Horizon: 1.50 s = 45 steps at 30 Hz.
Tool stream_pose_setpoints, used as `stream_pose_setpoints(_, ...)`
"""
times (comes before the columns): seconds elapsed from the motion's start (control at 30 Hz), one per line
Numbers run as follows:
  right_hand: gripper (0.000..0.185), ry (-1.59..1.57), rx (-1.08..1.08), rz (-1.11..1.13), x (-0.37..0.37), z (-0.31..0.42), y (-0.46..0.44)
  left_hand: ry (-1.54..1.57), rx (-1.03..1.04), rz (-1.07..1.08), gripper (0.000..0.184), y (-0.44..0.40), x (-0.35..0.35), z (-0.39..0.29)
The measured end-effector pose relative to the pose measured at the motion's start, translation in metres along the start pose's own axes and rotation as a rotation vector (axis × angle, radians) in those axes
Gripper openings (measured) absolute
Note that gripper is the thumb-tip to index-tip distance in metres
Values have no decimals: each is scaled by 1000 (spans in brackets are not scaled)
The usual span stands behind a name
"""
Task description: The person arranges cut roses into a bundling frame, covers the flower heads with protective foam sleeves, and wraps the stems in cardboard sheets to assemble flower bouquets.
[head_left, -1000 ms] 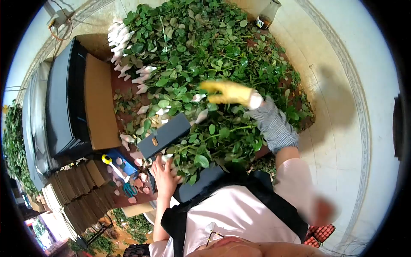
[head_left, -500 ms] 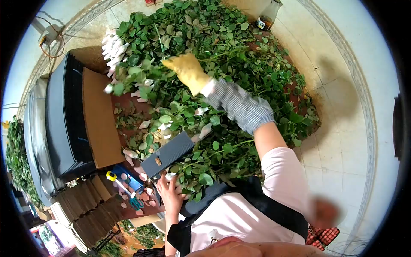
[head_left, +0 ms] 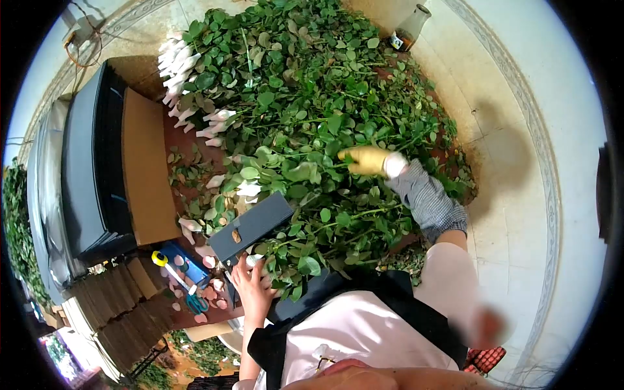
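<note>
My left hand (head_left: 252, 289), bare, is closed around a white rose (head_left: 254, 260) just below the bud, at the lower end of a grey corrugated board (head_left: 250, 227). Leaves of that rose spread to the right of my fingers. My right hand (head_left: 365, 160) wears a yellow glove and a striped sleeve cover. Its fingers are curled over the leafy heap, closed on a rose stem that runs to the left; the grip itself is partly blurred. Around both hands lie many roses with green leaves (head_left: 312, 97), several with buds in white sleeves (head_left: 177, 62).
Grey and brown cardboard sheets (head_left: 148, 169) stand at the left, above stacked brown cardboard (head_left: 107, 312). A yellow cutter (head_left: 159, 259), teal scissors (head_left: 196, 303), a blue box (head_left: 185, 263) and loose petals lie near my left hand. A glass bottle (head_left: 409, 29) stands at the back right.
My gloved right hand has moved right and toward me across the foliage, away from the sleeved buds. My left hand stays at the board with the white rose.
</note>
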State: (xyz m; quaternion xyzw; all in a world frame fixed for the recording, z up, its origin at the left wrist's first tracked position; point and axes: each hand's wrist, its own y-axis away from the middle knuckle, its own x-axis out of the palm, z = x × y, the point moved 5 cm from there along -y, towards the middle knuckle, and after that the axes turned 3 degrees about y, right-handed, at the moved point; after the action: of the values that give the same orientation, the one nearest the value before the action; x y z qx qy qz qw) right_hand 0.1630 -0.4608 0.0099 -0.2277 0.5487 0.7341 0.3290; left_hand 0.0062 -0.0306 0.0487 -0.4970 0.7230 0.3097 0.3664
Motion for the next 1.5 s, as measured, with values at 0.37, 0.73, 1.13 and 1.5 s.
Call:
stream_pose_setpoints(0.37,11,549,426,-1126,-111,-125,-59,-16,11,13,81,-4,-4,-2)
stream_pose_setpoints(0.73,40,32,985,-1366,-23,-135,324,5,-4,-4,80,-3,-2,-2)
stream_pose_setpoints(1.13,38,236,120,-1186,-83,-45,133,8,-4,9,79,-3,-2,0)
stream_pose_setpoints(1.5,33,415,302,-659,-87,48,-192,-23,-61,43,72,-4,1,1)
